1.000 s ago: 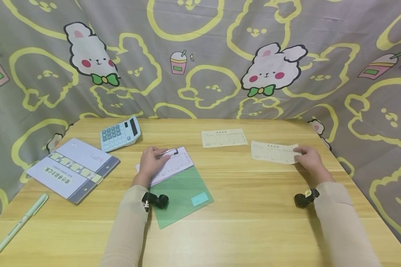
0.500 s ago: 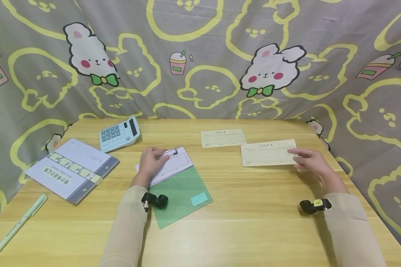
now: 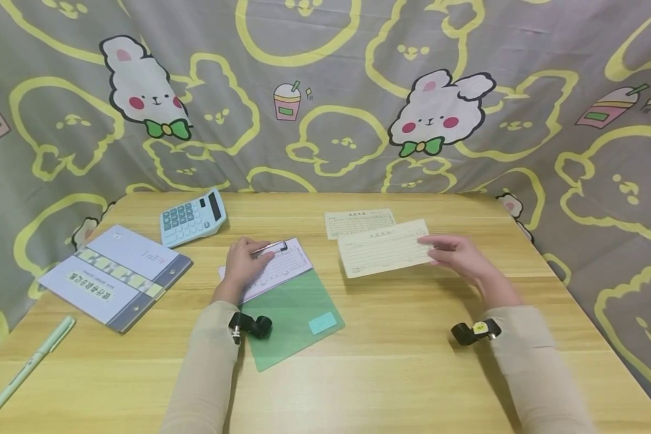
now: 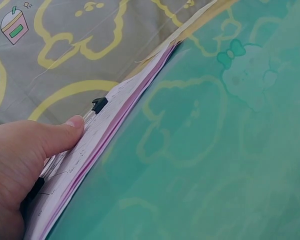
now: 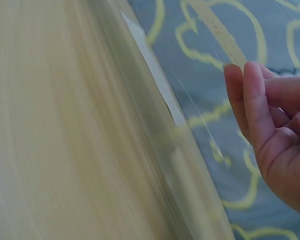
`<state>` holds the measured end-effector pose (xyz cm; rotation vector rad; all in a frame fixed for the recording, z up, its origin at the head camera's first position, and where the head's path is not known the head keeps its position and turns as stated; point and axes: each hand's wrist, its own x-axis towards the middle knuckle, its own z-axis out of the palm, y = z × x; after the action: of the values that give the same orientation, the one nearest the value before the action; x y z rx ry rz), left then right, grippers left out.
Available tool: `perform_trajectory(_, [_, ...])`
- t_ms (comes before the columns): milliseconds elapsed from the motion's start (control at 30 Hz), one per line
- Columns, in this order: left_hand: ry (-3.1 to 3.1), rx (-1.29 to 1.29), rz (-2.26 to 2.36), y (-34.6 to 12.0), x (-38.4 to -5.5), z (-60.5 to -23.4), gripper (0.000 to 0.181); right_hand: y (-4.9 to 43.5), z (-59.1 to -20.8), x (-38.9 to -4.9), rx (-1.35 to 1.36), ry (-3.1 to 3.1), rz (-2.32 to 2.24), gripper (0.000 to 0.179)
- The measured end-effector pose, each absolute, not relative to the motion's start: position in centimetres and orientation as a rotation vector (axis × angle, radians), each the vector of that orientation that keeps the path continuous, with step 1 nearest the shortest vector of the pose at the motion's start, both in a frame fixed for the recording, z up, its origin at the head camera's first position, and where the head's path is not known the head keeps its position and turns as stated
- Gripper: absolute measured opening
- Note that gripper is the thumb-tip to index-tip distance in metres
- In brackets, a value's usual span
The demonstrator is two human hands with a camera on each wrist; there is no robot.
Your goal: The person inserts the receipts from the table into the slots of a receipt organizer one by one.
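In the head view my left hand (image 3: 242, 267) lies on a stack of printed forms (image 3: 284, 263), thumb and index finger at the bar of a folder clip (image 3: 273, 246). The left wrist view shows the thumb along that clip (image 4: 99, 104); the other fingers are hidden. Under the forms spreads a green translucent folder (image 3: 287, 331) with a light blue label. My right hand (image 3: 461, 259) pinches the right edge of a cream printed slip (image 3: 382, 250), held tilted above the table. Behind it a second slip (image 3: 352, 222) lies flat, partly covered in this view.
A light blue calculator (image 3: 192, 220) stands at the back left. In front of it lies a lavender ledger book (image 3: 116, 277), with a pale green pen (image 3: 29, 367) nearer the left edge. A patterned curtain (image 3: 336, 72) hangs behind the wooden table (image 3: 401, 380).
My right hand has lifted its slip off the table on the right and carried it leftward, in front of the second slip. The left hand stays on the forms.
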<state>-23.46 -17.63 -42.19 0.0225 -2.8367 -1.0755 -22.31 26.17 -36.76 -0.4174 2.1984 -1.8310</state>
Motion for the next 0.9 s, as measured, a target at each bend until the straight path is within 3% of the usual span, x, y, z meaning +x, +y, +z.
perform_trajectory(500, [-2.831,-0.069,-1.062,-17.7,-23.5,-41.8,0.037,14.5,-39.4,-23.6,-0.426,2.084,-1.649,0.034])
perform_trajectory(900, [-2.873,-0.066,-1.083,-17.9,-23.6,-41.3,0.036,9.0,-39.4,-24.0,-0.406,2.067,-1.571,0.03])
